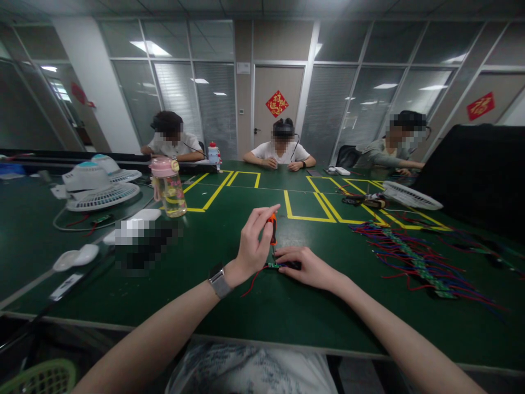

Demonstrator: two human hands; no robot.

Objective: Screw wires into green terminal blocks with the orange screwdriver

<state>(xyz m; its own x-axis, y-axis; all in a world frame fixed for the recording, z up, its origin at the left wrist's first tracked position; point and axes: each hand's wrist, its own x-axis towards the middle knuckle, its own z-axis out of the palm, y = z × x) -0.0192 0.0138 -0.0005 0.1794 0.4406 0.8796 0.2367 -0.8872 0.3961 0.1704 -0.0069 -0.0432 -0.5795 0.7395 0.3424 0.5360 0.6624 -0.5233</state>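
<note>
My left hand [252, 241] grips a screwdriver [273, 232] with an orange and black handle between thumb and fingers, some fingertips stretched past it. The screwdriver stands nearly upright, its shaft pointing down at a small green circuit board [272, 266]. A red wire [248, 287] trails from the board toward me. My right hand [309, 268] lies low on the table, its fingertips holding the board's right side. Under that palm shows something dark, perhaps wires; its kind is unclear. Whether the screwdriver's tip touches the board is too small to tell.
Several wired circuit boards [410, 257] lie in a row at right. A drink bottle [169, 189], white fans [100, 191] and a white case [76, 257] stand at left. Yellow tape [311, 219] marks the green table. Three people sit across, and a black screen [479, 175] rises at right.
</note>
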